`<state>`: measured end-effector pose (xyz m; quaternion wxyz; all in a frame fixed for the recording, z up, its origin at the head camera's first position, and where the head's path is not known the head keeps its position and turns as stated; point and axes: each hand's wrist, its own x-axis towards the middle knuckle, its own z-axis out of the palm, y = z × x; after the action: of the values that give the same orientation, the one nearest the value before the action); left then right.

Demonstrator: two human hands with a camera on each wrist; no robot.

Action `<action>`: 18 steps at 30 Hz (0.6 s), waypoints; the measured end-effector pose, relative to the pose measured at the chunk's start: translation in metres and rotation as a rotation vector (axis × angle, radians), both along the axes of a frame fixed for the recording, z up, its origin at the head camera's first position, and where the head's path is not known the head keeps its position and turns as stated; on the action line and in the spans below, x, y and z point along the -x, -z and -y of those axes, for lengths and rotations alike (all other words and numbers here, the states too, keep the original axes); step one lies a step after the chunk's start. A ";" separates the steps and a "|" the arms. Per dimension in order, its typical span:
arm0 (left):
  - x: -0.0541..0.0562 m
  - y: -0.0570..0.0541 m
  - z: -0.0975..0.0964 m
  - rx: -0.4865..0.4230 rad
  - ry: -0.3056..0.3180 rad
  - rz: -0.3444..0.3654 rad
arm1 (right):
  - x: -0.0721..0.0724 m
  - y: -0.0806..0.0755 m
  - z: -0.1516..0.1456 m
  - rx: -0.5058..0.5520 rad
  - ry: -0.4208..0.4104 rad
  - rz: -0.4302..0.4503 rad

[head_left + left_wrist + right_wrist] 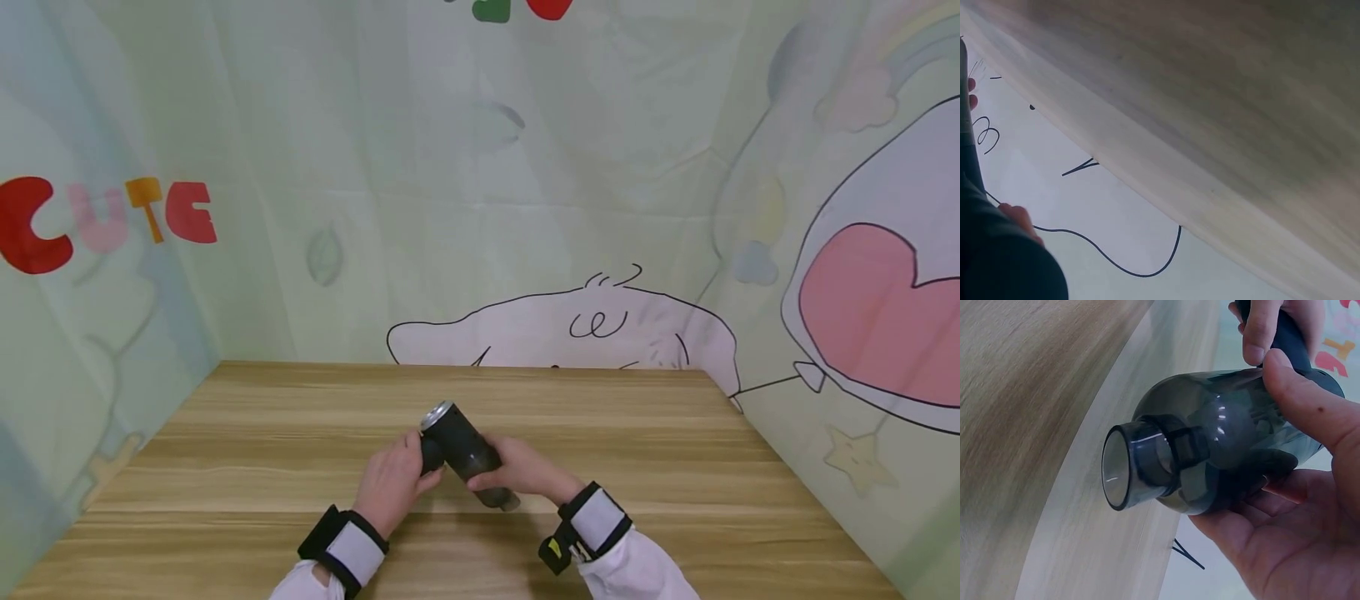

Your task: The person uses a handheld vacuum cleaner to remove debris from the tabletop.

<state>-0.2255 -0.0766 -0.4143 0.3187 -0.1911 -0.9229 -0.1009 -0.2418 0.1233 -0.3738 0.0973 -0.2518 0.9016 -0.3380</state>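
A dark handheld vacuum cleaner [456, 440] is held up over the table, tilted, with a silver-coloured end at upper left. My left hand [392, 485] grips its black handle [1292, 340], which fills the lower left corner of the left wrist view. The smoky see-through dust cup [1204, 434] lies in my right hand [531, 468], thumb on one side and fingers underneath. From the cup's end sticks a short round nozzle [1139, 465], open-mouthed and pointing down toward the right in the head view.
The wood-grain table [300, 417] spreads beneath both hands. Behind and beside it hangs a pale printed curtain [420, 208] with cartoon drawings and letters. A strap with a camera mount circles each wrist, such as the right strap [597, 521].
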 end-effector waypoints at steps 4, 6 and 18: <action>-0.001 -0.002 0.000 -0.020 -0.003 0.035 | 0.001 -0.001 0.000 -0.002 -0.002 0.008; -0.002 -0.002 0.000 -0.041 -0.011 0.057 | 0.000 -0.002 0.001 0.003 -0.006 0.016; 0.002 -0.030 0.026 -0.314 -0.088 0.389 | 0.004 -0.035 -0.016 0.239 0.061 0.060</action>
<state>-0.2273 -0.1027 -0.3845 0.1649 -0.0759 -0.9473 -0.2639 -0.2460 0.1397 -0.3392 0.0834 -0.2239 0.8587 -0.4535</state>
